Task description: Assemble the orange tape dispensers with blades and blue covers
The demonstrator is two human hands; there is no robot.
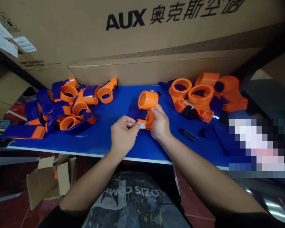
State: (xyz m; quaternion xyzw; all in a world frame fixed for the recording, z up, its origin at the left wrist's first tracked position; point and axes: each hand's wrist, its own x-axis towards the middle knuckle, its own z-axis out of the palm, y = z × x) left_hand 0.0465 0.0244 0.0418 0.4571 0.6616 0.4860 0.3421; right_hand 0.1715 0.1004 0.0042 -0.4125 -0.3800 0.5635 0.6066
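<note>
My right hand is wrapped around the frame of an orange tape dispenser, whose round hub points up and left. The thumb lies along its side. At the dispenser's lower arm, my left hand pinches a small silvery strip between thumb and fingers. The strip touches the orange arm; its left end is hidden by my fingertips. Both hands are above the blue tabletop, close to its front edge.
Several orange and blue tape dispensers are piled at the left. More orange dispenser bodies lie at the right, near a dark strip. A large cardboard box walls off the back. An opened carton stands on the floor.
</note>
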